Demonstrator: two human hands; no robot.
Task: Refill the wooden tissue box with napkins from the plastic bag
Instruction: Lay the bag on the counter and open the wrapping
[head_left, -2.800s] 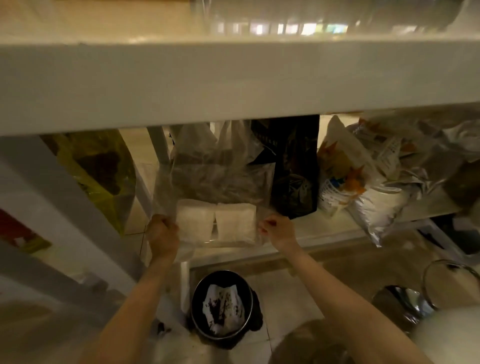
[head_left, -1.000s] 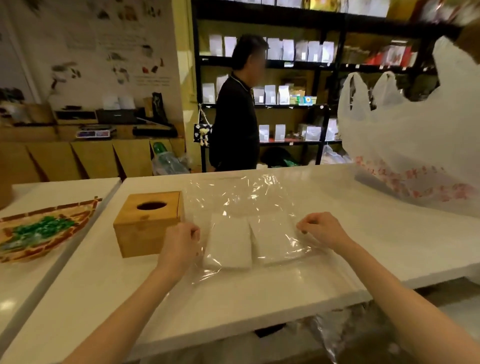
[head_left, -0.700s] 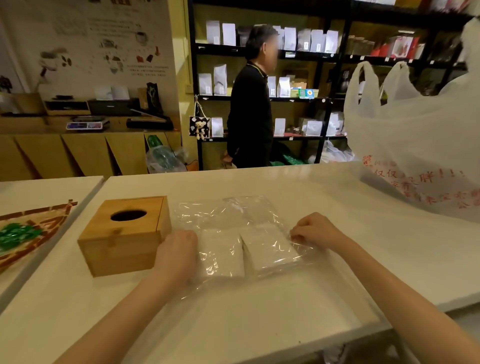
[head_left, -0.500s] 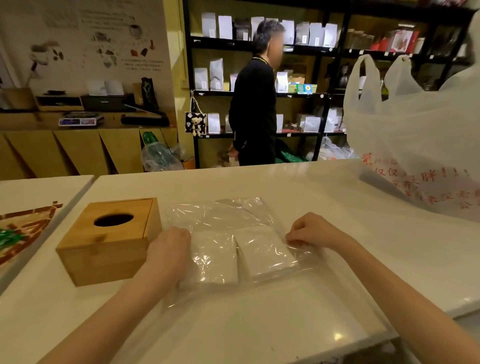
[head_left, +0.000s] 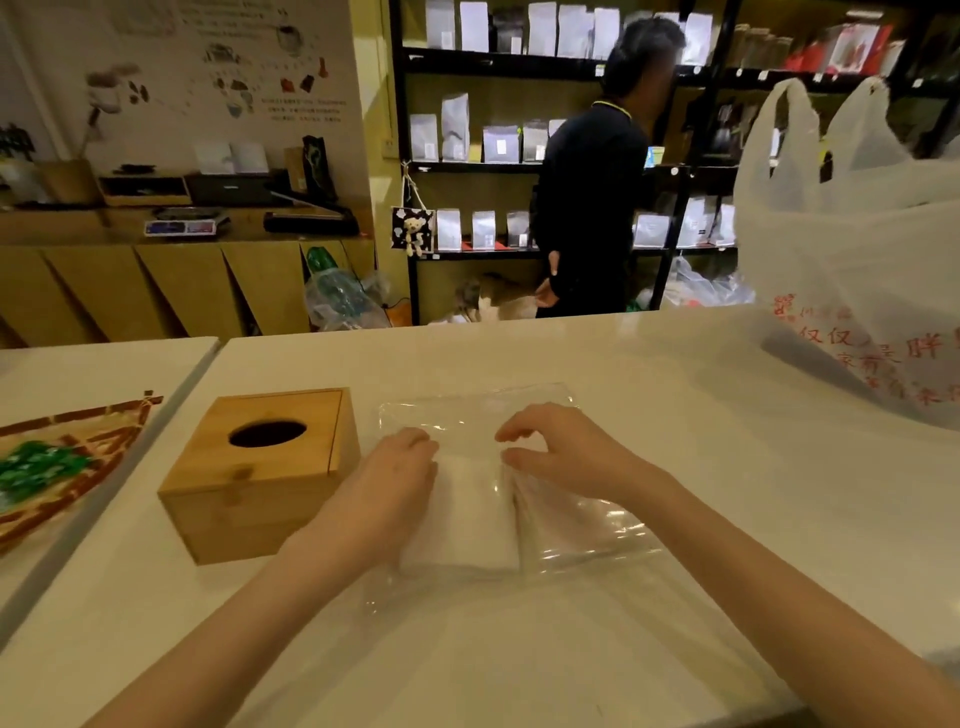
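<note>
While the clear plastic bag (head_left: 524, 499) lies flat on the white bench (head_left: 519, 649), both hands work on top of it. The wooden tissue box (head_left: 262, 470) serves as the landmark: it stands upright with its oval slot facing up, and the bag lies just to its right, close to it but apparently not touching. A stack of white napkins (head_left: 467, 514) sits inside the bag, at the end nearest the box.

The left hand (head_left: 389, 483) rests palm-down, fingers loosely curled, on the box-side edge of the napkin stack, seemingly to pin bag and stack against sliding. The right hand (head_left: 561, 457), farther from the box, is half open, thumb and fingers curved and parted above the film; it grips nothing that can be confirmed. Judged from this, the step in hand is finding the bag's opening.

The box appears unopened and no napkin shows at its slot, so refilling has not begun.

Hard to establish: where the bag's mouth lies, since the film is transparent and glossy; whether a second stack lies under the right wrist; how the box opens. A large white carrier bag (head_left: 852, 270), far right of the box, is cut off by the frame edge.
</note>
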